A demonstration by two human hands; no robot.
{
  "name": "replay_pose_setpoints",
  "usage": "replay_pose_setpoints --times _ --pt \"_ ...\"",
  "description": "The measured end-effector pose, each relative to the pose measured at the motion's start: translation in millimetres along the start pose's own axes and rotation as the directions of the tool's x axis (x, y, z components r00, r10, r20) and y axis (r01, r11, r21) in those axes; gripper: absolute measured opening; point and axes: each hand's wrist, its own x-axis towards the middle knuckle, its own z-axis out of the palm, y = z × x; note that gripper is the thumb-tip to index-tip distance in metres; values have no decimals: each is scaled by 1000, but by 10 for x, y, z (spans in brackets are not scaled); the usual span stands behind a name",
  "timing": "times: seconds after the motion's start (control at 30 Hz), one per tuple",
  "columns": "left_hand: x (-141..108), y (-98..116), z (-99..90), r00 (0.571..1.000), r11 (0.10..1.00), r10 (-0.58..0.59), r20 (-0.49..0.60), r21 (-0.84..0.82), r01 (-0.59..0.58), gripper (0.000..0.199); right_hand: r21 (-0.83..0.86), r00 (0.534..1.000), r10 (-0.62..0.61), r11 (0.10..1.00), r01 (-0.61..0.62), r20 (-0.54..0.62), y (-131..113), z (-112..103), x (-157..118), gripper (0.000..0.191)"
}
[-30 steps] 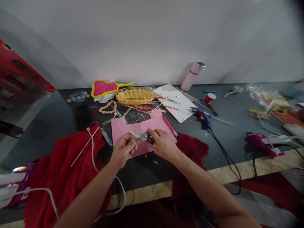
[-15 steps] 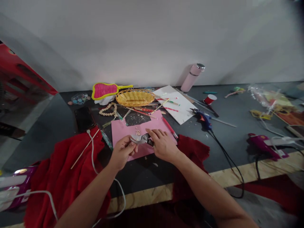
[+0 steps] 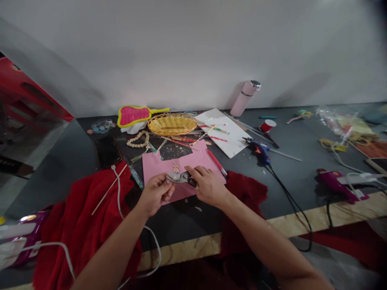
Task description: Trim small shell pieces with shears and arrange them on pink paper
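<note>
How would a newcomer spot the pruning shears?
On the dark table, find the pink paper sheet near the middle. Over it, the right grip holds the pruning shears. Their curved metal blade sets them apart from the small beige pieces behind.

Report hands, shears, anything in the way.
Right hand gripping shears. Left hand at their tip; anything pinched there too small to tell. Pale bits on pink paper close by.

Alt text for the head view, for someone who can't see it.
The person's right hand grips silver-bladed pruning shears over pink paper, the left hand at the blade tip. Behind lie a yellow oval woven basket and a beige heart-shaped ring, with a blue plastic glue gun to the right.
</note>
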Motion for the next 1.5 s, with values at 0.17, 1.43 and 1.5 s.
replay_pose_setpoints --times 0.17,1.43,1.5 --pt "3 -28 -21 1000 999 -15 -23 -37 14 26 -34 1000 22 999 -22 8 -57 5 -9 59" --pt "27 -131 -17 948 913 299 -104 321 -253 18 -54 993 -65 997 60 -96 -12 29 9 28" --pt "23 -130 -15 950 908 297 -93 335 -250 18 -63 994 -66 996 61 -87 4 30 3 27"
